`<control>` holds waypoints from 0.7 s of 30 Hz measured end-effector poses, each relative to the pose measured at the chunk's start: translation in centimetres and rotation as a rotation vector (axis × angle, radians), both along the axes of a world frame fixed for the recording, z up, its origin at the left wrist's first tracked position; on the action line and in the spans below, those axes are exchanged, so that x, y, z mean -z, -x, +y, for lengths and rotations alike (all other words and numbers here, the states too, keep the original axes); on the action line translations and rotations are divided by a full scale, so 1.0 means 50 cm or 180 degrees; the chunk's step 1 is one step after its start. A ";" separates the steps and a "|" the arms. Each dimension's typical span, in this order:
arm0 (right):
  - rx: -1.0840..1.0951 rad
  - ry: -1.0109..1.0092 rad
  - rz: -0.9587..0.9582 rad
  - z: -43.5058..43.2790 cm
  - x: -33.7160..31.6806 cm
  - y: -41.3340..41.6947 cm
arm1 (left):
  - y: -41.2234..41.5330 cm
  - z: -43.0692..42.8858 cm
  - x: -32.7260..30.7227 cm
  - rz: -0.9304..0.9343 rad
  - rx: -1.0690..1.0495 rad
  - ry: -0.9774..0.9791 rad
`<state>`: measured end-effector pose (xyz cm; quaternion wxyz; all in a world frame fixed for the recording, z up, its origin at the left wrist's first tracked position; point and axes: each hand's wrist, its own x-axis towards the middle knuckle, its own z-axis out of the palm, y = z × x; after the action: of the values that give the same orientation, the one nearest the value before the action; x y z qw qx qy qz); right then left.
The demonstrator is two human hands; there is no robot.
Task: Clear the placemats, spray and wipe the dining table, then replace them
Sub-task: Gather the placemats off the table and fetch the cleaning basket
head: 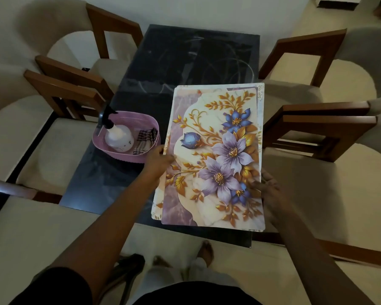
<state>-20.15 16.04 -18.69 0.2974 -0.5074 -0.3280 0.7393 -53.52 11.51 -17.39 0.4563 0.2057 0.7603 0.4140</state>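
While my left hand [157, 160] pinches the left edge of the placemat stack [213, 159], with my fingers [171, 159] closed over its top face, my right hand [265, 186] grips the opposite edge, thumb on the printed surface and the remaining fingers hidden beneath. Both hands are therefore closed on the stack, which sits on or just above the right half of the desk [185, 62]; contact with the surface cannot be confirmed from this view. Several mats are layered, as the offset corners at the near left and far right show. To the left of the stack, close beside my left hand, the pink basket [110, 148] rests on the desk and contains the spray bottle [119, 137] and a checked cloth [144, 140]. The dark desk top beyond the stack is bare and shows pale streaks; whether these are moisture or veining I cannot tell. Chairs [312, 128] stand on both sides. Judgement: the stack is gathered in hand, and both clearing and replacing fit this posture; the pictures do not settle which. If clearing, the next move calls for lifting the stack level, carrying it off the desk, then taking the spray bottle. If replacing, it calls for peeling off the top mat and aligning it at one seat.
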 end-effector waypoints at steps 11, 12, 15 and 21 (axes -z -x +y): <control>-0.0662 -0.0517 0.0104 -0.043 -0.110 0.229 | 0.154 -0.242 -0.126 -0.0019 -0.1013 -0.1164; -0.0724 -0.0591 0.0118 -0.058 -0.115 0.259 | 0.171 -0.277 -0.137 -0.0036 -0.1147 -0.1260; -0.0980 -0.0725 0.0156 -0.113 -0.130 0.353 | 0.223 -0.394 -0.160 -0.0032 -0.1570 -0.1437; -0.1695 -0.0848 0.0080 -0.296 -0.122 0.552 | 0.317 -0.689 -0.142 0.0004 -0.2279 -0.1463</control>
<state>-47.73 1.22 -12.57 0.1611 -0.3508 -0.5400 0.7479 -69.35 -22.94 -10.27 0.2255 0.0253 0.6720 0.7049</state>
